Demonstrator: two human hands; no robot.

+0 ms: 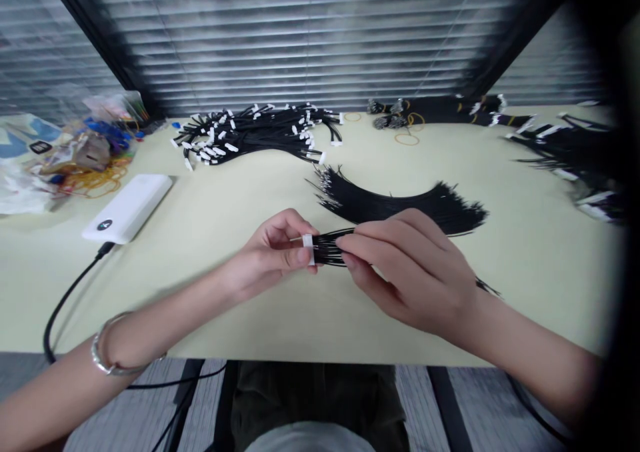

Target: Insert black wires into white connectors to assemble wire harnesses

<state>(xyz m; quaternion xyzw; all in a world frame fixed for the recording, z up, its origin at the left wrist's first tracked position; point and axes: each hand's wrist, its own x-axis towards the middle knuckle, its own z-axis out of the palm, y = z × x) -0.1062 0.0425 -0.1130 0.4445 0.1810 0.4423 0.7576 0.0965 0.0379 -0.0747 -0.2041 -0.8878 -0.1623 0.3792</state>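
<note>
A connector (309,249) is pinched in the fingers of the left hand (260,265), its wires (327,249) in those of the right hand (425,272), above the bench (280,332), toward its front edge.

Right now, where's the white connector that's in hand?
The white connector is near the middle of the head view, pinched in the left hand; its black wires run rightward to the right hand.

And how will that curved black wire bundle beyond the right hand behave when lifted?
The black wire bundle will probably flex and sag, since its thin strands lie curved. It may splay or shed strands: the ends are uneven and no band shows around it.
</note>
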